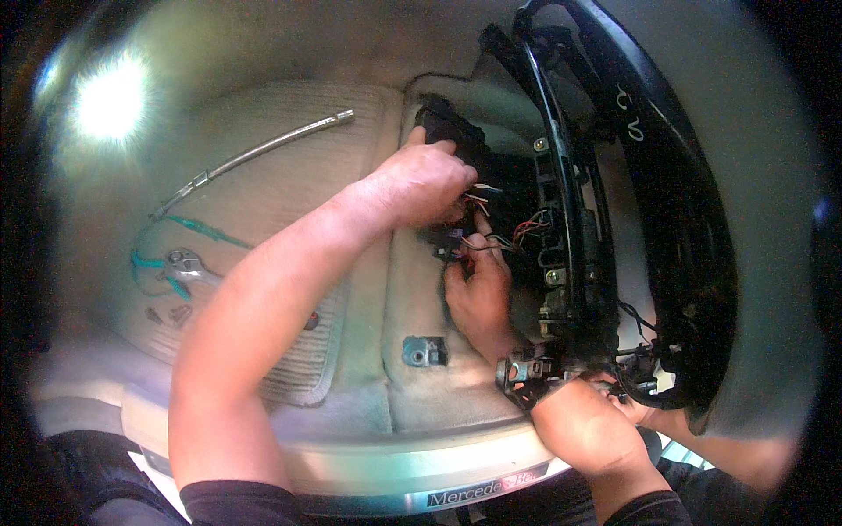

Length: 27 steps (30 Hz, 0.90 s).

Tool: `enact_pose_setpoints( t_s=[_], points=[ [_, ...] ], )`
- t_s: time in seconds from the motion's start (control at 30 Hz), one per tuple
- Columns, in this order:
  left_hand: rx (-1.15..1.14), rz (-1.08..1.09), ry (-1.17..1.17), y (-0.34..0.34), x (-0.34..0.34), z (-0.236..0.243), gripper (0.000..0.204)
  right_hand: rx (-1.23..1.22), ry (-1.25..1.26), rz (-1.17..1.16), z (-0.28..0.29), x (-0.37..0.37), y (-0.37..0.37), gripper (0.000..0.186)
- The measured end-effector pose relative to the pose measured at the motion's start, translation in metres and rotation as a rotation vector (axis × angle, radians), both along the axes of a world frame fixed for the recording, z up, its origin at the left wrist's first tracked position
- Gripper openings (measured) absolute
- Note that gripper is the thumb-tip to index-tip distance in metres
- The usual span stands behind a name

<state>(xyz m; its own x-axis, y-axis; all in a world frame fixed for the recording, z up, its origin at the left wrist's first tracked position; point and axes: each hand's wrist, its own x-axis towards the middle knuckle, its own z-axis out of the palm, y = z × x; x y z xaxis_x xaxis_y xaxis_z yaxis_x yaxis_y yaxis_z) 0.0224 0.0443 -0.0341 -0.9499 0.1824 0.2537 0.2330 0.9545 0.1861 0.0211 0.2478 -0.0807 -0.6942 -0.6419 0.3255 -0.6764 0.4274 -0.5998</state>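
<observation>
- Our left hand is curled over the bundle of wires under the tipped-up seat frame, fingers pinching into it.
- Our right hand grips the same wires from below, just left of the seat frame.
- Another hand grips the seat frame's lower end.
- A ratchet and a braided hose lie on the floor mat, well left of the seat frame.
</observation>
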Motion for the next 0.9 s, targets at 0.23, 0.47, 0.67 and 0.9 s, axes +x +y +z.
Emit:
enact_pose_setpoints(
  t_s=[0.23, 0.47, 0.67, 0.9],
  points=[
    [0.25, 0.02, 0.038, 0.0, 0.002, -0.005, 0.027, -0.05, 0.075, 0.056, 0.0, -0.007, -0.003, 0.041],
    [0.321, 0.048, 0.072, -0.002, 0.001, -0.016, 0.03, -0.059, 0.233, 0.083, -0.004, -0.012, -0.002, 0.037],
    [0.318, 0.04, 0.065, -0.001, 0.007, -0.012, 0.031, -0.081, 0.064, 0.067, 0.002, -0.008, -0.001, 0.032],
    [0.73, 0.156, 0.051, -0.002, -0.004, -0.003, 0.036, -0.015, -0.104, -0.004, 0.006, -0.002, -0.004, 0.031]
  ],
)
